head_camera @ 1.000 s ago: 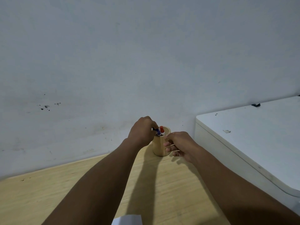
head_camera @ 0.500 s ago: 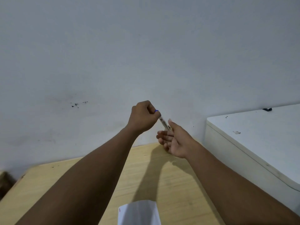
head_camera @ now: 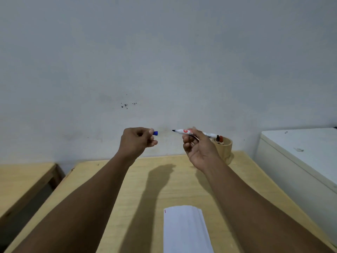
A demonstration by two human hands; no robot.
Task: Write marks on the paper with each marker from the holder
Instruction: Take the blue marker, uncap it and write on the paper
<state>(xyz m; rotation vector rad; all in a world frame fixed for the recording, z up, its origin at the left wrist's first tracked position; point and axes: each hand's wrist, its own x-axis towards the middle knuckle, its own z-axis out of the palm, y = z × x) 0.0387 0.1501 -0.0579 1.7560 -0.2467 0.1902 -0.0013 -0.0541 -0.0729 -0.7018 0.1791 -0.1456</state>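
My right hand [head_camera: 199, 146] grips a white marker [head_camera: 182, 131], held level with its bare dark tip pointing left. My left hand [head_camera: 136, 141] pinches the marker's blue cap [head_camera: 155, 133], a short gap away from the tip. Behind my right hand a round wooden holder [head_camera: 225, 146] stands at the table's far right, with a red-capped and a dark-capped marker [head_camera: 219, 139] sticking out. A white paper [head_camera: 185, 230] lies on the wooden table [head_camera: 164, 181] near me, with a small red mark at its top left corner.
A white cabinet or appliance [head_camera: 300, 157] stands against the table's right side. A second wooden table [head_camera: 20, 181] sits to the left across a narrow gap. A pale wall [head_camera: 164, 61] rises just behind the table.
Both hands left the holder with the blue marker and rose. The cap came off: my left hand pulled it leftward while my right hand kept the marker's body.
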